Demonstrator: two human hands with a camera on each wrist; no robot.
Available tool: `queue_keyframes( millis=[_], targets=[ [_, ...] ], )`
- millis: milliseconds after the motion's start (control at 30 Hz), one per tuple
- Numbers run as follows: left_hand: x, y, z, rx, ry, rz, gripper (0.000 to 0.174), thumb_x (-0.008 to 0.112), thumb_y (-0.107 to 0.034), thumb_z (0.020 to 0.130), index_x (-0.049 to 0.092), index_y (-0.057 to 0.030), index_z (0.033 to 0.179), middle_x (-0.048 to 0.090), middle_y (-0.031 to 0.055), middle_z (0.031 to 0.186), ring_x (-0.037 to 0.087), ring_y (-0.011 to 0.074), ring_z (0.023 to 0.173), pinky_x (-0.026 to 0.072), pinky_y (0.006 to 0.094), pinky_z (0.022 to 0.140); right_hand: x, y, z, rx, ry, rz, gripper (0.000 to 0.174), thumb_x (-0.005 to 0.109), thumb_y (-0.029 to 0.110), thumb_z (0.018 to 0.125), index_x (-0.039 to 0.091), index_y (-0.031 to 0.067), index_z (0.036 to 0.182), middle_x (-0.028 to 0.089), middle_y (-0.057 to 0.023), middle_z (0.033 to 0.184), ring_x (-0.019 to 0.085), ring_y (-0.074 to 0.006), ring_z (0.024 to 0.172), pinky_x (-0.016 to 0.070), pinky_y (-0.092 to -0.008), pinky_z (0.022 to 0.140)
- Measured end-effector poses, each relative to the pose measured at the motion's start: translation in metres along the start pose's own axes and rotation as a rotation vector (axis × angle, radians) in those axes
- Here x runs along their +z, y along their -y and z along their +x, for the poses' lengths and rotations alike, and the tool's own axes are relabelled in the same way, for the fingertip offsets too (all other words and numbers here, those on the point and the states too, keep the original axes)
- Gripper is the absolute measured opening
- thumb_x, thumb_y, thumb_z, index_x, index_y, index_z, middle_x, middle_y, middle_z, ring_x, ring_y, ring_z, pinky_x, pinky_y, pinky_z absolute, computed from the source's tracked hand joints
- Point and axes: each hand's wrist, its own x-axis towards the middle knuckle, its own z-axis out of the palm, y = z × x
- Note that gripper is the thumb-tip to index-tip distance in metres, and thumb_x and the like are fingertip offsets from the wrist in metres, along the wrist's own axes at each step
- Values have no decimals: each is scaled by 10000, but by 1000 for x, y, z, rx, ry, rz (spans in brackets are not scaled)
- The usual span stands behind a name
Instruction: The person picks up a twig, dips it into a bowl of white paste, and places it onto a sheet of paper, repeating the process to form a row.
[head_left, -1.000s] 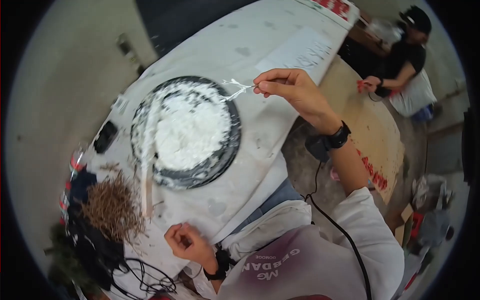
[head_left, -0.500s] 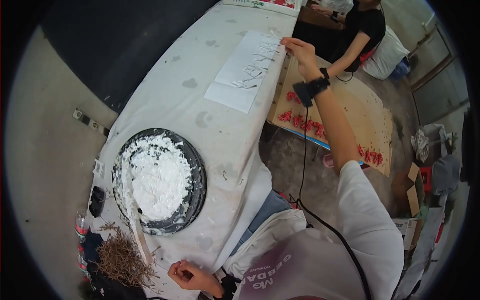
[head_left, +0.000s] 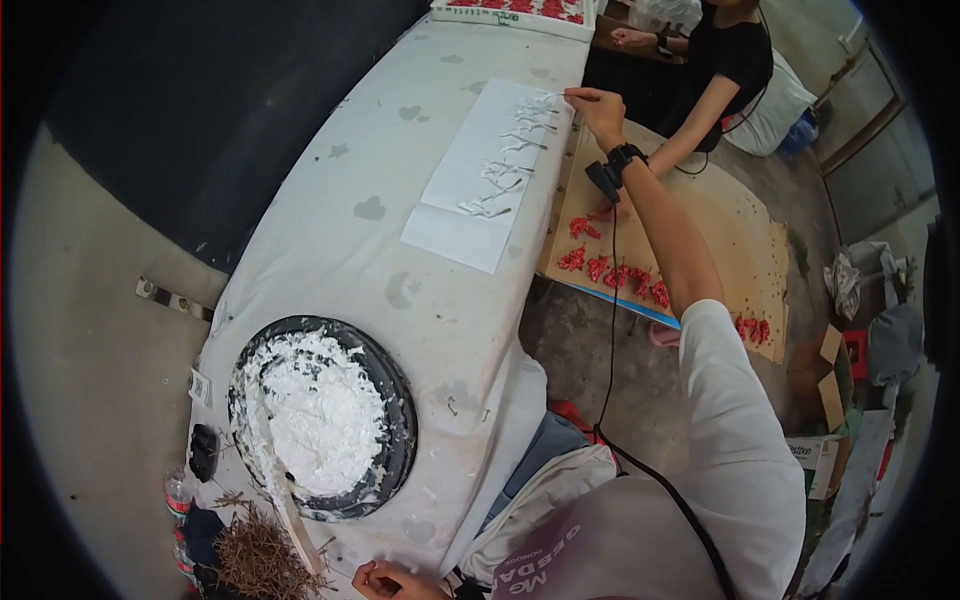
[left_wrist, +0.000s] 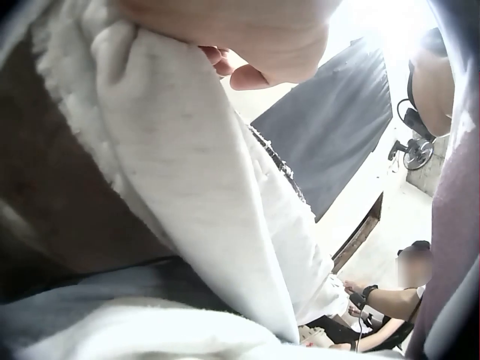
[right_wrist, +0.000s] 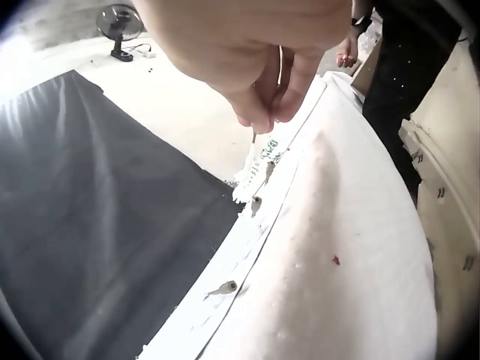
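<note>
My right hand (head_left: 600,112) pinches the thin stem of a white-coated twig (head_left: 545,97) at the top end of a white paper sheet (head_left: 432,232). Several white-coated twigs (head_left: 500,175) lie along that sheet, stems toward its right edge. In the right wrist view, thumb and fingertips of the right hand (right_wrist: 251,52) meet round the stem, its white part (right_wrist: 244,180) hanging below. My left hand (head_left: 395,582) rests at the table's near edge, fingers loosely curled, holding nothing visible; the left wrist view shows that hand (left_wrist: 247,37) above the white cloth.
A black round tray (head_left: 402,420) of white paste stands on the table with a flat stick (head_left: 296,530) across its rim. Brown twigs (head_left: 262,556) lie beside it. A white tray of red pieces (head_left: 515,14) is at the far end. Someone in black (head_left: 735,60) works at the cardboard-topped table (head_left: 700,225).
The right hand has carried the coated twig from beside the black tray to the paper's far end and lowered it there. The view has shifted toward the paper; the left hand stays near the table edge.
</note>
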Motion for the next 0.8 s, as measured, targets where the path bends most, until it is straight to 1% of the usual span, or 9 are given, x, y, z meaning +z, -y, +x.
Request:
queue_keyframes(
  millis=[233, 333, 467, 533, 567, 667, 733, 767, 800],
  targets=[
    [1, 0, -1, -19, -2, 21, 127, 534, 10, 1037, 615, 28, 941, 424, 38, 689, 302, 115, 601, 386, 269, 584, 20, -28, 16, 127, -47, 22, 172, 859, 172, 876, 870, 112, 1037, 828, -37, 938, 709, -77, 792, 559, -237, 737],
    [-6, 11, -2, -64, -2, 110, 137, 593, -77, 1040, 655, 35, 991, 518, 84, 706, 432, 191, 585, 476, 351, 628, 22, -31, 8, 125, -7, -29, 167, 864, 184, 872, 872, 114, 1023, 828, -37, 934, 713, -74, 793, 566, -243, 738],
    [-3, 23, -5, -90, -55, 65, 33, 576, -26, 1027, 603, -7, 1033, 522, 28, 783, 438, 112, 688, 391, 276, 648, 19, -45, 19, -136, 1, -212, 250, 862, 214, 873, 848, 87, 1088, 828, -40, 935, 737, -89, 810, 594, -246, 788],
    [-17, 21, -5, -105, -43, 107, 35, 582, -36, 1029, 607, -12, 1024, 520, 27, 790, 425, 115, 675, 388, 279, 635, 13, -62, 21, -207, 21, -83, 313, 804, 209, 929, 799, 52, 1200, 823, -60, 1032, 752, -113, 908, 599, -271, 852],
    [-4, 22, -4, -121, -76, 54, 41, 588, -47, 1031, 611, -18, 1014, 519, 25, 797, 412, 117, 662, 386, 283, 621, 1, -48, 22, -210, 12, -85, 313, 804, 209, 929, 799, 52, 1200, 823, -60, 1032, 752, -113, 908, 599, -271, 852],
    [1, 7, -1, -214, -64, 55, 58, 623, -74, 1028, 621, -16, 1030, 548, 36, 809, 460, 134, 686, 418, 297, 642, -19, 14, -11, 224, 55, 306, 278, 718, 98, 992, 769, -6, 1245, 802, -130, 999, 729, -159, 820, 568, -262, 737],
    [-17, 0, 5, -251, -63, 64, 75, 641, -88, 1027, 626, -15, 1039, 563, 41, 815, 484, 142, 697, 434, 303, 653, -50, 74, -55, 195, 109, 303, 309, 708, 125, 1007, 750, 15, 1292, 805, -134, 1025, 738, -169, 841, 567, -258, 757],
    [-26, -2, 11, -146, -131, 218, 58, 636, -93, 1034, 637, -39, 1055, 593, 53, 865, 514, 152, 728, 440, 301, 659, -64, 94, -73, 157, 152, 293, 340, 698, 151, 1022, 732, 36, 1340, 808, -137, 1052, 747, -180, 862, 567, -254, 777],
    [-40, -4, 17, -42, -193, 379, 49, 632, -97, 1041, 648, -62, 1071, 623, 66, 915, 544, 163, 759, 445, 299, 664, -74, 89, -90, -19, 230, 406, 329, 716, 157, 1002, 743, 32, 1306, 804, -110, 1095, 746, -157, 945, 579, -278, 847]
  ],
)
